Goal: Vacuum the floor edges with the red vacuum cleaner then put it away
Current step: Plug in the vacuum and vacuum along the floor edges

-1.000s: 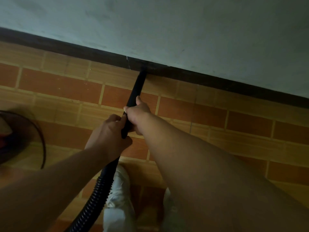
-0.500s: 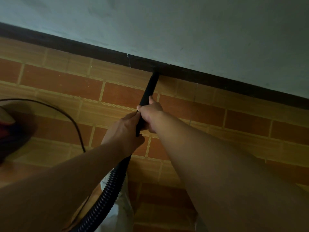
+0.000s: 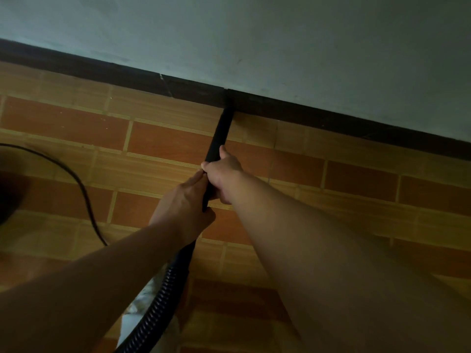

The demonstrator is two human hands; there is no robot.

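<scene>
The left hand [image 3: 184, 208] and right hand [image 3: 224, 174] both grip the rigid black plastic vacuum tube [image 3: 219, 131]. Its tip meets the dark baseboard strip [image 3: 318, 117] at the orange brick-patterned tile floor's [image 3: 163, 138] edge.

A dark blurred shape [image 3: 9, 194] at the left edge is cut off and unidentifiable; the cord [image 3: 83, 189] passes behind the left forearm [image 3: 89, 289]. The nozzle [image 3: 219, 133] tip merges with the dark skirting [image 3: 331, 119], contact unclear; the ribbed hose [image 3: 159, 301] runs off the bottom edge, half hiding a pale shoe [image 3: 132, 324].
</scene>
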